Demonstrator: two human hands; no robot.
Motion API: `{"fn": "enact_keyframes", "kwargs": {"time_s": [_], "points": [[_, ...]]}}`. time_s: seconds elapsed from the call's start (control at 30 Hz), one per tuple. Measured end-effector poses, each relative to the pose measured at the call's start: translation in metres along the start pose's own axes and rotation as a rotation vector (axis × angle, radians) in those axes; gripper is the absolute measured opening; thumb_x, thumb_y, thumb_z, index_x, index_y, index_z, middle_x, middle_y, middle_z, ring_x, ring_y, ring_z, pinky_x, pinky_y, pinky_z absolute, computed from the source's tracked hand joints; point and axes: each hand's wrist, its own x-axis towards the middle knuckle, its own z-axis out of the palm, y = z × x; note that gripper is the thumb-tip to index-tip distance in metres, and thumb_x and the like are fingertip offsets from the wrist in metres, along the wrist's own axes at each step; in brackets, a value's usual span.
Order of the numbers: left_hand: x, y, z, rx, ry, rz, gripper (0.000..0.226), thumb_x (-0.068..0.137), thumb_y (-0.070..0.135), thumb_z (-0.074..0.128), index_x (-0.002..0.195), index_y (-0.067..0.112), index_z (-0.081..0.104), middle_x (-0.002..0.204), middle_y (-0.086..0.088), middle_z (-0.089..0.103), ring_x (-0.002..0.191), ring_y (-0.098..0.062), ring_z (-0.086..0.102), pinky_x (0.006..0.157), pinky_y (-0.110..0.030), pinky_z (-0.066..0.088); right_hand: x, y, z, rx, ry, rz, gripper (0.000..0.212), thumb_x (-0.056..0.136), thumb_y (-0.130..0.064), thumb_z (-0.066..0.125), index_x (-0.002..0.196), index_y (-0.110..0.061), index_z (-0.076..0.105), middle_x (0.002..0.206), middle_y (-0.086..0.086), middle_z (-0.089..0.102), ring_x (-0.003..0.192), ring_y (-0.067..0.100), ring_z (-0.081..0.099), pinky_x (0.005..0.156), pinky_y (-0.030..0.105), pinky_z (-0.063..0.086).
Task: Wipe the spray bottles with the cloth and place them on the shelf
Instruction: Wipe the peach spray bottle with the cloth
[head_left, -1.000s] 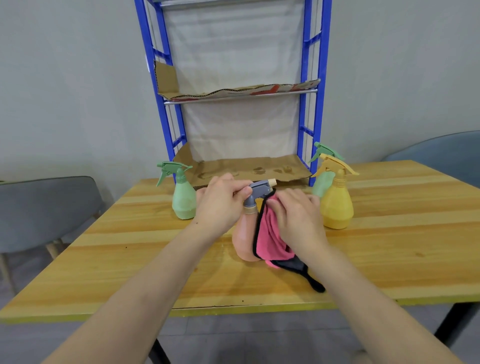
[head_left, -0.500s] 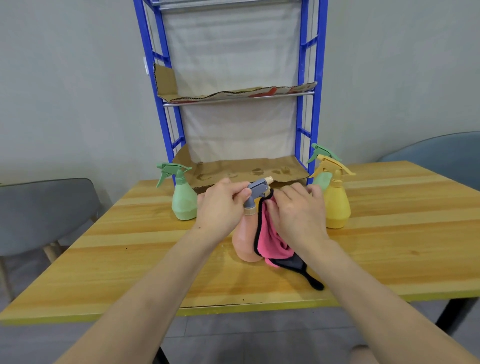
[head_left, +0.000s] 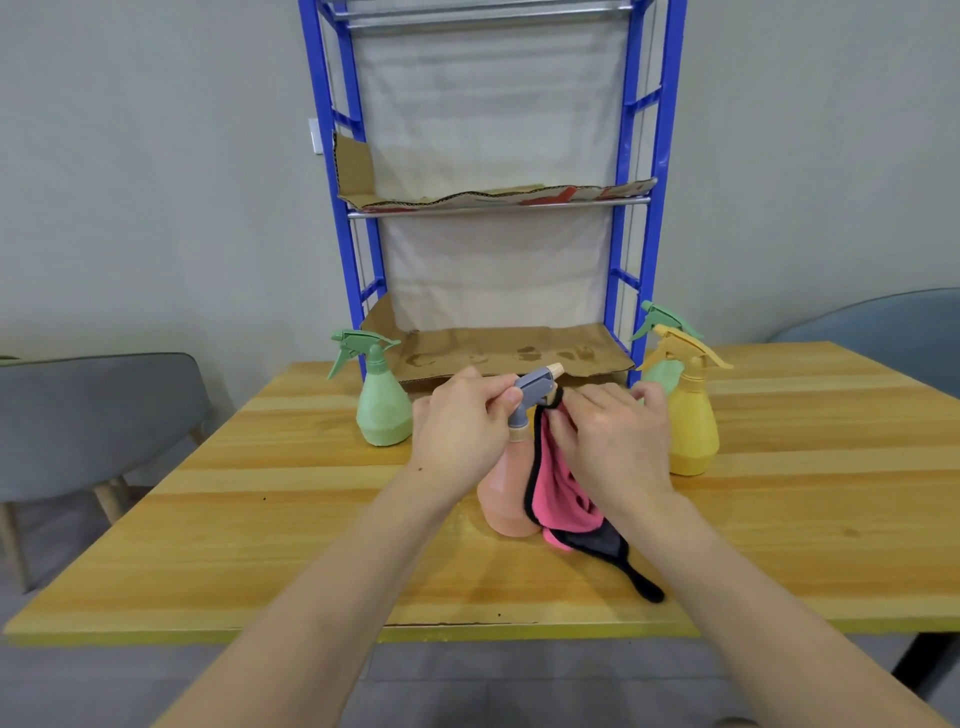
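A: Pink bottle (head_left: 501, 499)?
B: Upright, middle of table (head_left: 260, 519), axis vertical, nozzle aimed at far edge — left hand (head_left: 462, 431) pinching spray head (head_left: 535, 387), right hand (head_left: 608, 441) gripping cloth (head_left: 558, 493) against its neck.

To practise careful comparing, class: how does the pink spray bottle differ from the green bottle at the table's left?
The pink bottle has a grey trigger head; the green bottle has a green one. The left hand grips the pink bottle's head while the right hand holds the cloth against it; the green bottle stands untouched. Both stand upright on the table, alike in shape.
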Motion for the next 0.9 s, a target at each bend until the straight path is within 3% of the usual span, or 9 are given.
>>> {"fn": "enact_keyframes", "kwargs": {"time_s": [0.23, 0.33, 0.47, 0.57, 0.67, 0.77, 0.9], "points": [[0.003, -0.001, 0.000, 0.006, 0.002, -0.010, 0.027, 0.107, 0.035, 0.048, 0.113, 0.040, 0.074, 0.082, 0.008, 0.048, 0.085, -0.019, 0.052, 0.081, -0.037, 0.033, -0.013, 0.008, -0.003, 0.098, -0.127, 0.071, 0.026, 0.099, -0.025, 0.054, 0.078, -0.021, 0.067, 0.070, -0.007, 0.064, 0.068, 0.021, 0.062, 0.073, 0.040, 0.038], [0.002, -0.001, 0.001, -0.006, 0.013, -0.010, 0.028, 0.108, 0.035, 0.048, 0.117, 0.042, 0.073, 0.083, 0.011, 0.047, 0.085, -0.017, 0.051, 0.081, -0.037, 0.034, -0.017, 0.010, -0.004, 0.192, -0.195, 0.123, 0.021, 0.099, -0.022, 0.059, 0.085, -0.020, 0.074, 0.077, -0.006, 0.070, 0.073, 0.022, 0.067, 0.067, 0.039, 0.046], [0.004, -0.003, 0.001, -0.020, 0.006, -0.021, 0.028, 0.107, 0.037, 0.049, 0.122, 0.043, 0.072, 0.083, 0.013, 0.048, 0.088, -0.017, 0.051, 0.087, -0.039, 0.039, -0.030, 0.012, -0.009, 0.371, -0.221, 0.339, 0.014, 0.099, -0.017, 0.064, 0.091, -0.015, 0.074, 0.079, -0.003, 0.066, 0.069, 0.023, 0.063, 0.056, 0.036, 0.050], [0.004, -0.004, 0.003, -0.071, 0.005, -0.013, 0.026, 0.106, 0.037, 0.052, 0.119, 0.042, 0.074, 0.082, 0.012, 0.048, 0.089, -0.019, 0.054, 0.087, -0.041, 0.044, -0.040, 0.011, -0.018, 0.610, -0.205, 0.418, 0.012, 0.099, -0.011, 0.064, 0.093, -0.014, 0.073, 0.084, -0.005, 0.066, 0.077, 0.016, 0.062, 0.067, 0.026, 0.046], [0.004, -0.008, 0.008, -0.184, 0.000, -0.014, 0.023, 0.103, 0.037, 0.056, 0.117, 0.039, 0.075, 0.089, 0.010, 0.056, 0.094, -0.020, 0.060, 0.092, -0.046, 0.050, -0.034, -0.001, -0.031, 0.852, -0.236, 0.486, 0.013, 0.100, -0.008, 0.063, 0.094, -0.014, 0.073, 0.089, -0.006, 0.069, 0.087, 0.012, 0.062, 0.077, 0.025, 0.048], [0.002, -0.014, 0.012, -0.258, 0.012, -0.019, 0.024, 0.101, 0.038, 0.056, 0.115, 0.035, 0.074, 0.105, 0.011, 0.068, 0.101, -0.014, 0.064, 0.095, -0.046, 0.052, -0.034, -0.011, -0.039, 0.873, -0.234, 0.462, 0.011, 0.100, -0.010, 0.064, 0.092, -0.012, 0.071, 0.086, -0.004, 0.068, 0.084, 0.015, 0.062, 0.074, 0.035, 0.049], [-0.011, -0.022, 0.021, -0.489, 0.042, -0.093, 0.026, 0.100, 0.035, 0.064, 0.124, 0.026, 0.071, 0.112, 0.013, 0.074, 0.102, -0.007, 0.068, 0.097, -0.041, 0.055, -0.045, -0.016, -0.046, 0.974, -0.216, 0.557, 0.010, 0.097, -0.013, 0.070, 0.099, -0.022, 0.074, 0.087, -0.012, 0.071, 0.083, 0.010, 0.064, 0.072, 0.028, 0.049]]}}
